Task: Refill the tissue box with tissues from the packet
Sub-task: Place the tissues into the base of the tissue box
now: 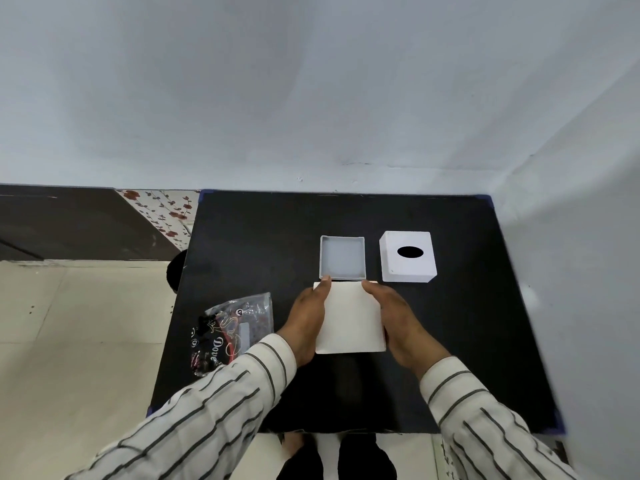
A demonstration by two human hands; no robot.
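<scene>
**Tissue stack held between 2 hands, short of the open tray**

Both hands are closed on a square white stack of tissues (349, 318) at the centre of the frame, low over the black table (242, 237). The left hand (306, 323) presses flat along the stack's left edge and the right hand (394, 318) along its right edge, fingers pointing away from the person. I take this side grip as a way to keep the loose sheets squared so they drop in as 1 block; whether the stack rests on the table or hangs just above it, I cannot tell.

Directly above the stack in the frame, touching or nearly touching its far edge, sits the open base of the tissue box (343, 258), a shallow grey tray that looks empty. The fingertips of both hands reach its near wall. The stack looks about as wide as the tray, so the fit may be snug and the corners will need lining up.

To the right of the base, just beside it, stands the white box cover (408, 256) with its dark oval slot facing up, set aside so the tray is clear. At lower left lies the crumpled clear packet (235, 329), printed in red and black, apparently emptied; the left sleeve (194, 410) crosses its lower corner. Nothing lies between stack and tray.
</scene>
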